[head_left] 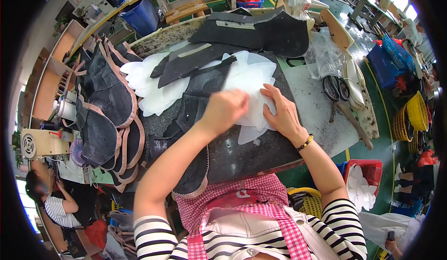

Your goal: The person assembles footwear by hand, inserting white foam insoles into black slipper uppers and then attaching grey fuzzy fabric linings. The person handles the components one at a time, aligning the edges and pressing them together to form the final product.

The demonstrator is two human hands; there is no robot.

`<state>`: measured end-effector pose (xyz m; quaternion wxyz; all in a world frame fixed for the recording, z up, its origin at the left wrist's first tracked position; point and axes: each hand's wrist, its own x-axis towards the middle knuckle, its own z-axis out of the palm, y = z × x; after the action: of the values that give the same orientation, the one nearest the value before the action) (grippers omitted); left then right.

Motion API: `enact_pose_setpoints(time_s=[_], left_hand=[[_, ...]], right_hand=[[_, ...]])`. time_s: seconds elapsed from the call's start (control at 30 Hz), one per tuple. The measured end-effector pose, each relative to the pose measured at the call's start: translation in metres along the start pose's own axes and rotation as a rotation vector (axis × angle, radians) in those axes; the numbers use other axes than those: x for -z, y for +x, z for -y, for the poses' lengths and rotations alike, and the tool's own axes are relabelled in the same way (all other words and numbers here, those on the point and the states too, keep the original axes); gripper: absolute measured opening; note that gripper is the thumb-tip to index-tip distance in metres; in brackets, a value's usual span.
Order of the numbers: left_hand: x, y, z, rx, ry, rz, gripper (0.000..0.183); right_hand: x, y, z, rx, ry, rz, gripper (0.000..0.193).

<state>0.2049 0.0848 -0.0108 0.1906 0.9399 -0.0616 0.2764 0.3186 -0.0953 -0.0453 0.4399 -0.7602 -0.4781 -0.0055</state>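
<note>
A fanned pile of thin white leaf-shaped sheets [251, 71] lies on the dark work surface in front of me. Over it, my left hand [228, 109] is curled closed and slightly blurred; whatever its fingers pinch is hidden. My right hand [282, 112] rests on the right side of the pile, thumb and fingers apart. Beneath my left forearm lies a dark fabric piece [198, 104] with a zigzag-stitched edge, partly covered by the sheets. A second fan of white sheets [156, 85] sits farther left, under dark flat panels [233, 36].
Dark curved pieces with beige edging [104, 87] are heaped at the left. On the right lie black-handled scissors [336, 88], a clear plastic bag [323, 50] and a stick [355, 122]. A red crate [372, 171] stands below right. Another person [58, 201] sits at the lower left.
</note>
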Motion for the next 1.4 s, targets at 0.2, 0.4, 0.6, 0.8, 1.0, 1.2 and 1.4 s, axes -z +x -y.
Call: enact_pose_setpoints(time_s=[0.2,0.4,0.6,0.8,1.0,1.2,1.4], left_hand=[[0.104,0.03,-0.026,0.536,-0.982,-0.696,0.02],[0.139,-0.116,-0.093,0.806,-0.851,-0.616,0.016],[0.148,-0.195,-0.105,1.0,-0.692,-0.72,0.015],[0.125,-0.255,-0.065,1.037,-0.406,-0.505,0.017],[0.112,-0.252,-0.052,0.803,0.254,-0.325,0.023],[0.113,-0.239,-0.045,0.883,-0.042,-0.339,0.057],[0.184,-0.195,-0.045,0.842,0.107,-0.278,0.043]], right_hand=[[0.004,0.001,-0.005,0.011,0.02,0.016,0.044],[0.004,-0.006,0.045,-0.166,1.048,0.456,0.072],[-0.037,-0.025,0.142,-0.308,0.85,0.807,0.04],[-0.079,-0.047,0.151,-0.139,0.344,0.636,0.033],[-0.092,-0.057,0.159,0.084,0.044,0.488,0.043],[-0.079,-0.012,0.141,-0.258,-0.035,0.217,0.066],[-0.083,0.026,0.115,-0.388,0.939,0.307,0.048]])
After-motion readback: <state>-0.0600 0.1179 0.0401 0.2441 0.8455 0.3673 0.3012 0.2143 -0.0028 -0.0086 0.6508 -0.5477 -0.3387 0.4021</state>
